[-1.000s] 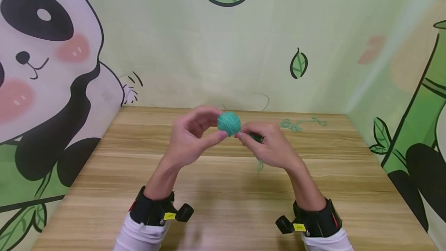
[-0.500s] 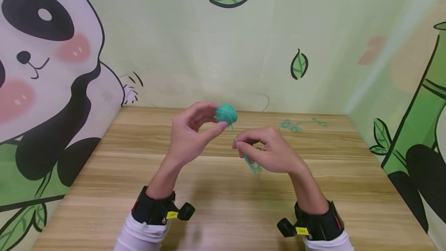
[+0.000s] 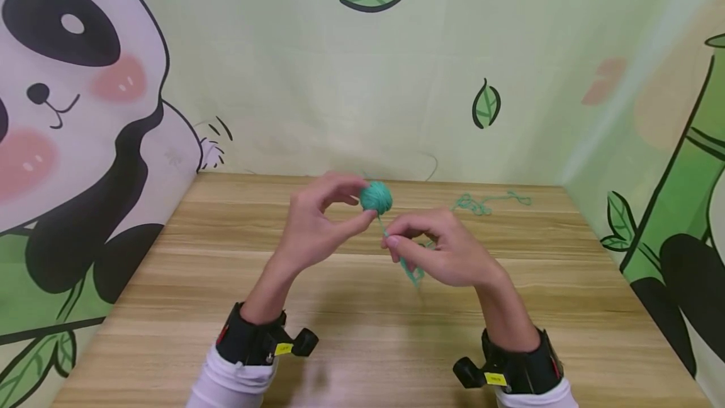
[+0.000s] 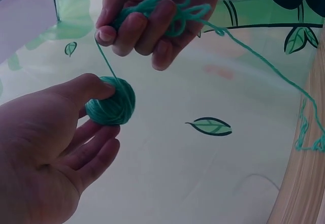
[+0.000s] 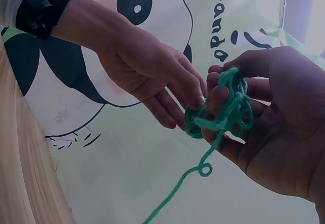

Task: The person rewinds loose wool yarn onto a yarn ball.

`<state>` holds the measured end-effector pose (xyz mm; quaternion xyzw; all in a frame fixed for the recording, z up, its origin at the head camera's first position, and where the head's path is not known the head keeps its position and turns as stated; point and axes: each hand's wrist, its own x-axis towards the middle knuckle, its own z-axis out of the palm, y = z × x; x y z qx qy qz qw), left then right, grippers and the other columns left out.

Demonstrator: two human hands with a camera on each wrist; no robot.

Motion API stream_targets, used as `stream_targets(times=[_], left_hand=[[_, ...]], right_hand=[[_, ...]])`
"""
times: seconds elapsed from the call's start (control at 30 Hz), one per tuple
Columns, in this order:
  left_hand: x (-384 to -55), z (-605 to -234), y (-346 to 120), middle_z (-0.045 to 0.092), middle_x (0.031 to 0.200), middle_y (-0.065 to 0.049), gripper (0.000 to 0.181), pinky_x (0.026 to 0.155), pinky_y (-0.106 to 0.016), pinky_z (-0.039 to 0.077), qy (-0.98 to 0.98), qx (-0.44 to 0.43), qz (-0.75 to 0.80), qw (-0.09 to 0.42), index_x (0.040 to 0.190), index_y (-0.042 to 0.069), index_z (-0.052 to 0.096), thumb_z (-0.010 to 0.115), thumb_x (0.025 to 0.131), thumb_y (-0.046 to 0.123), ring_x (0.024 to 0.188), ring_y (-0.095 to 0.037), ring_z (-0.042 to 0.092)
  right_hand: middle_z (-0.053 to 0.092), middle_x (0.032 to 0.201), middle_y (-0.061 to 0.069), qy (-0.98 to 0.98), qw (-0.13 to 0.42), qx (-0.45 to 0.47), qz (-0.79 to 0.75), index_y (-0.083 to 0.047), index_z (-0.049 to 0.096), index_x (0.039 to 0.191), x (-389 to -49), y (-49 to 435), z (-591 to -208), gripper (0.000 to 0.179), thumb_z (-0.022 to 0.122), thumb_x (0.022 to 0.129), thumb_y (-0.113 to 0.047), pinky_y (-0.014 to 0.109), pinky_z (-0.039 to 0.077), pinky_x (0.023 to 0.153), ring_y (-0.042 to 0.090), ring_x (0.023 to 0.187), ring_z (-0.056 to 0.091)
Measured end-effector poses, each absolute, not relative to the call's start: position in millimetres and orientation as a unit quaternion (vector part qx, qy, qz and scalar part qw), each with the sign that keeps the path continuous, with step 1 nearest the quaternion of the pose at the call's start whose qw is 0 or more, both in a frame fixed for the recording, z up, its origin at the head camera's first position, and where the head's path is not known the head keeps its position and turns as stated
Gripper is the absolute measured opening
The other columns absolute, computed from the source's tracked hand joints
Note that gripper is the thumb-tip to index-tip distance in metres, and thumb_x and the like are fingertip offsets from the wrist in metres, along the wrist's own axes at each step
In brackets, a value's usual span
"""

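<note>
A small ball of teal yarn (image 3: 376, 198) is pinched between the thumb and fingers of my left hand (image 3: 320, 222), above the table. From its underside a short strand (image 4: 107, 60) runs taut to my right hand (image 3: 444, 247), whose thumb and forefinger pinch it. In the right wrist view, loose loops of yarn (image 5: 234, 104) are bunched in the curled fingers of that hand. A single strand (image 5: 175, 189) with a small kink trails from the bunch. The yarn ball is partly covered by the loops and fingers in the right wrist view.
More loose yarn (image 3: 474, 204) lies in a tangle at the back right of the wooden table (image 3: 362, 332). A printed backdrop (image 3: 362, 93) with pandas and leaves stands behind and along both sides.
The right hand has moved down from beside the ball, drawing a strand between the two hands. The ball rose with the left hand, then came down slightly to the right.
</note>
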<state>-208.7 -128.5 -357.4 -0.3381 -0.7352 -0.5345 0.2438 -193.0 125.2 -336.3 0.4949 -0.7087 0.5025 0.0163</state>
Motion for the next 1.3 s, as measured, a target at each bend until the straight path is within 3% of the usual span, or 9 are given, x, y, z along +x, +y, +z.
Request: stream_targets(times=[0.23, 0.57, 0.77, 1.0, 1.3], left_hand=[[-209, -357, -129, 0.084, 0.119, -0.01, 0.036, 0.093, -0.038, 0.072, -0.763, -0.359, -0.492, 0.219, 0.124, 0.005, 0.081, 0.093, 0.091, 0.003, 0.107, -0.022, 0.081], [-205, -355, -132, 0.085, 0.119, -0.003, 0.033, 0.098, -0.039, 0.071, -0.788, -0.365, -0.476, 0.135, 0.121, 0.009, 0.083, 0.095, 0.09, 0.009, 0.104, -0.016, 0.081], [-203, -354, -134, 0.084, 0.12, -0.001, 0.035, 0.107, -0.041, 0.067, -0.769, -0.391, -0.502, 0.063, 0.123, 0.013, 0.082, 0.094, 0.091, 0.008, 0.106, -0.015, 0.081], [-200, -352, -133, 0.083, 0.12, -0.006, 0.035, 0.11, -0.039, 0.066, -0.73, -0.424, -0.536, 0.021, 0.123, 0.009, 0.081, 0.093, 0.092, 0.002, 0.107, -0.019, 0.081], [-195, -349, -133, 0.081, 0.123, -0.016, 0.04, 0.108, -0.043, 0.066, -0.699, -0.436, -0.567, 0.012, 0.127, 0.002, 0.078, 0.089, 0.09, -0.008, 0.112, -0.02, 0.079]], right_hand=[[0.067, 0.076, 0.003, -0.689, 0.029, 0.496, 0.529, -0.009, 0.076, 0.101, -191, 130, -334, 0.026, 0.061, 0.107, 0.011, 0.025, 0.053, 0.055, 0.013, 0.06, 0.058], [0.06, 0.074, 0.009, -0.655, 0.063, 0.462, 0.595, 0.004, 0.07, 0.105, -194, 134, -336, 0.017, 0.055, 0.11, 0.01, 0.029, 0.049, 0.048, 0.017, 0.055, 0.053], [0.057, 0.067, 0.003, -0.701, 0.128, 0.419, 0.563, 0.0, 0.07, 0.106, -195, 131, -336, 0.016, 0.058, 0.109, 0.01, 0.027, 0.045, 0.047, 0.02, 0.052, 0.053], [0.055, 0.068, 0.001, -0.722, 0.139, 0.414, 0.537, 0.0, 0.071, 0.108, -201, 129, -340, 0.013, 0.061, 0.11, 0.009, 0.025, 0.047, 0.052, 0.012, 0.053, 0.05], [0.074, 0.082, 0.004, -0.763, 0.158, 0.41, 0.475, -0.002, 0.079, 0.11, -209, 125, -346, 0.014, 0.068, 0.107, 0.006, 0.02, 0.051, 0.061, 0.006, 0.065, 0.056]])
